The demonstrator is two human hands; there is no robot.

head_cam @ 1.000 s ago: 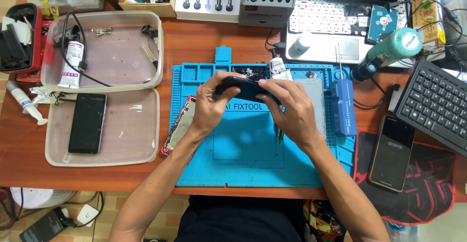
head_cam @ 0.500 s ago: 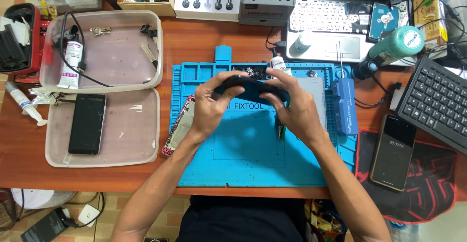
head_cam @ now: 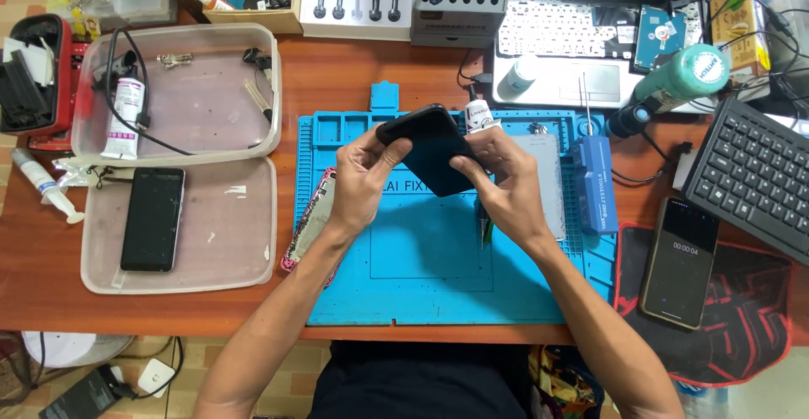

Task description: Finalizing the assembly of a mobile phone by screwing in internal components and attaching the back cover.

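black phone (head_cam: 431, 148) now tilted flatter

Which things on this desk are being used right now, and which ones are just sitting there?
In use:
- dark phone, held up above the mat
- left hand and right hand, both gripping it
- blue work mat beneath

Just lying about:
- black phone in the clear tray
- second phone at right
- black keyboard
- white tube
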